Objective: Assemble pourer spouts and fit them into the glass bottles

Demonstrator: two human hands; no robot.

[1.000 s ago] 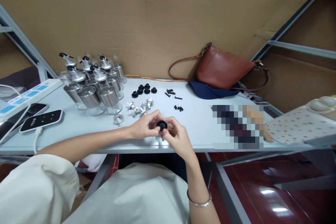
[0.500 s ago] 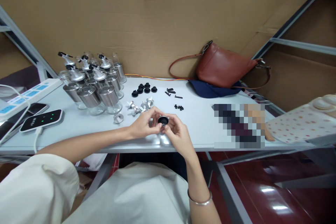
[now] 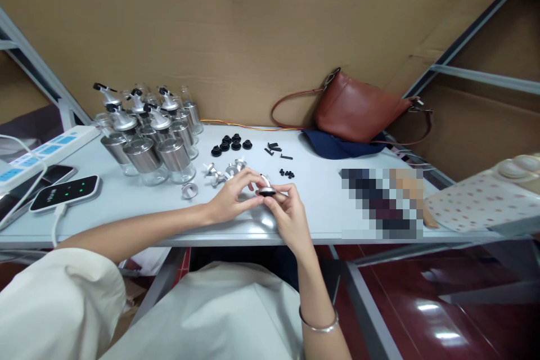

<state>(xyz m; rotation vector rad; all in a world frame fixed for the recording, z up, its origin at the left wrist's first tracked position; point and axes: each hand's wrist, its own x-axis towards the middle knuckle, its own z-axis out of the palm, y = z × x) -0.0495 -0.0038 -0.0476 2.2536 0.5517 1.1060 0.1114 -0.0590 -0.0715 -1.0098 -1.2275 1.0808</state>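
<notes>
Between my two hands, above the front of the table, is a silver pourer cap point(image 3: 266, 190) with a black underside and its spout pointing up. My right hand point(image 3: 289, 211) pinches its right side with thumb and fingers. On the other side, my left hand point(image 3: 236, 197) has its thumb and fingertips closed on the cap's left edge. Just beyond my left hand lie several loose silver pourer tops point(image 3: 217, 173). A single silver top point(image 3: 189, 190) rests farther left. Several black rubber stoppers point(image 3: 231, 144), black levers point(image 3: 274, 148) and small black caps point(image 3: 287, 173) lie behind.
Glass bottles with steel sleeves point(image 3: 143, 154), some topped with pourers, stand grouped at the left. Nearby are a power strip point(image 3: 50, 152) and a black-faced device point(image 3: 65, 194) with a cable. A brown bag point(image 3: 358, 107) sits on a blue cap point(image 3: 337, 145) at the back right.
The pourer cap has been turned over: its hollow black inside faced me before, and now its spout points up. Both hands stay on it in nearly the same place.
</notes>
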